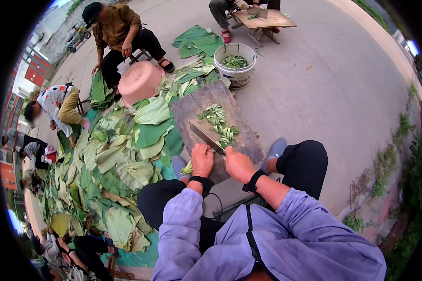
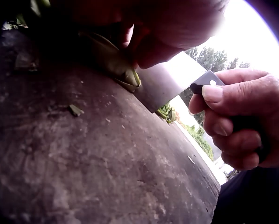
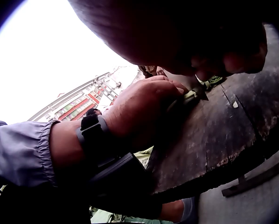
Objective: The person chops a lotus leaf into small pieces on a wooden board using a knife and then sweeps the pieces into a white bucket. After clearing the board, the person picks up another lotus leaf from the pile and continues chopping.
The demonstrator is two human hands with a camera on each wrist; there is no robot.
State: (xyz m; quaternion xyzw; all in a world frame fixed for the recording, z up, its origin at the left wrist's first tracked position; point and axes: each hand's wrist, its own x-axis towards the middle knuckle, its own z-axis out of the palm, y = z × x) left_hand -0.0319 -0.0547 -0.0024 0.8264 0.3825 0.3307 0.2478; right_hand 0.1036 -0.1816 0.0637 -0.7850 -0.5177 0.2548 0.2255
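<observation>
My right hand (image 1: 239, 165) grips the dark handle of a cleaver (image 1: 205, 136), its broad blade angled across the wooden board (image 1: 190, 110). In the left wrist view the blade's lower edge stands right at the board, beside the end of a rolled green leaf (image 2: 114, 65). My left hand (image 1: 202, 160) holds that leaf roll down, fingers bent close to the blade; the roll's other end sticks out behind the hand. Beyond the blade, cut leaf strips (image 1: 215, 116) lie in a curled row on the board.
A white bucket (image 1: 239, 75) with cut greens stands past the board. Large leaves (image 1: 122, 161) cover the ground at left, near a pink tub (image 1: 140, 82). Several people sit around; one works at another low board (image 1: 272, 18). My knees flank the board.
</observation>
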